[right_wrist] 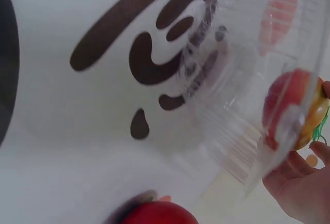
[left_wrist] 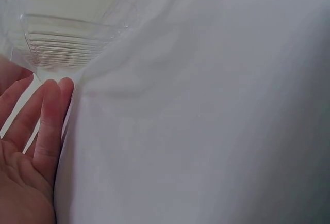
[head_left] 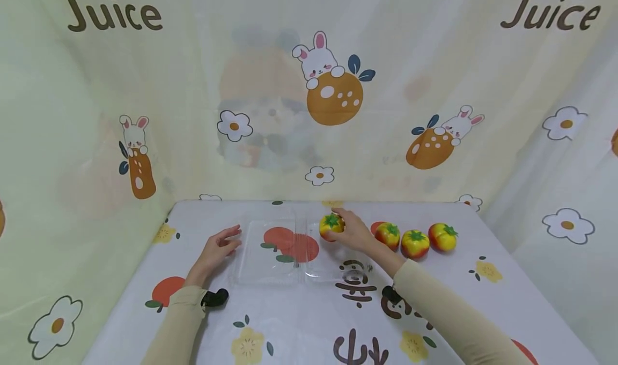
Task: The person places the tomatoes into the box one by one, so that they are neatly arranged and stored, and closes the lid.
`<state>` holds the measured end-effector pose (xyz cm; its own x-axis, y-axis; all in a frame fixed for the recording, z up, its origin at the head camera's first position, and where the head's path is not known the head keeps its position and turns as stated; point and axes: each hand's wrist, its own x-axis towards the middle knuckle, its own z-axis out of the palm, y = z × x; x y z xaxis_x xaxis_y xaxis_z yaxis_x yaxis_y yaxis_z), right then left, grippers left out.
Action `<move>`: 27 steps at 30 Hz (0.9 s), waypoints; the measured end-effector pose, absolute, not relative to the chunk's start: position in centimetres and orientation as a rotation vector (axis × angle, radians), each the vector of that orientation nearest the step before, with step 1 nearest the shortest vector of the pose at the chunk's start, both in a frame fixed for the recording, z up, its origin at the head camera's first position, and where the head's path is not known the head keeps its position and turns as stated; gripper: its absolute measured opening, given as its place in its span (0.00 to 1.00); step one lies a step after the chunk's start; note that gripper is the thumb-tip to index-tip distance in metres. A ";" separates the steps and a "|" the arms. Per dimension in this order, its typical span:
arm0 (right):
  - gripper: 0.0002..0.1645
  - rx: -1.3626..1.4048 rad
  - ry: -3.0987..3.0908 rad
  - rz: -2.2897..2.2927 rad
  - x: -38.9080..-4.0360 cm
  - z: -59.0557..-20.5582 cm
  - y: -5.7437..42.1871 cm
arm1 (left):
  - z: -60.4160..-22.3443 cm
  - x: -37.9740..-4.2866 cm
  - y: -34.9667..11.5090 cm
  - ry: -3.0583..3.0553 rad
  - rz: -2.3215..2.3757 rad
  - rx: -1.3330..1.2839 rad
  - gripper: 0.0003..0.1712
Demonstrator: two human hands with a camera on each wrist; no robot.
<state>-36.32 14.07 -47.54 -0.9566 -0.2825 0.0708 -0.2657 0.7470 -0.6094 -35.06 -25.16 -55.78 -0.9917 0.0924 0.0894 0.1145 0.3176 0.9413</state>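
A clear plastic clamshell box [head_left: 270, 279] lies opened flat on the table, its two halves side by side. Above its right half, toward the back, my right hand [head_left: 354, 232] grips a red-and-yellow fruit, perhaps a toy persimmon [head_left: 331, 224], with a green leafy top. Through the clear wall, the right wrist view shows this same fruit [right_wrist: 289, 105] between thumb and fingers. My left hand [head_left: 218, 251] is just left of the box with relaxed fingers, holding nothing. In the left wrist view its fingertips [left_wrist: 51, 90] are close to the ribbed box edge; whether they touch is unclear.
Right of the box stand three similar fruits: one [head_left: 388, 236] close to my right forearm, a second [head_left: 415, 243] beside it, and a third [head_left: 442, 237] farther right. A printed cloth covers the table [head_left: 289, 322]; a patterned curtain [head_left: 193, 86] hangs behind.
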 end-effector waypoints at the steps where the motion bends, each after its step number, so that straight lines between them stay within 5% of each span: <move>1: 0.44 -0.454 2.909 -1.014 -36.3 -47.6 14.0 | -55.7 -35.1 -25.2 -2.534 -1.816 -0.192 0.29; 27: 0.43 -0.393 2.899 -1.105 -37.5 -49.9 13.7 | -55.3 -35.1 -24.9 -2.592 -1.847 -0.077 0.28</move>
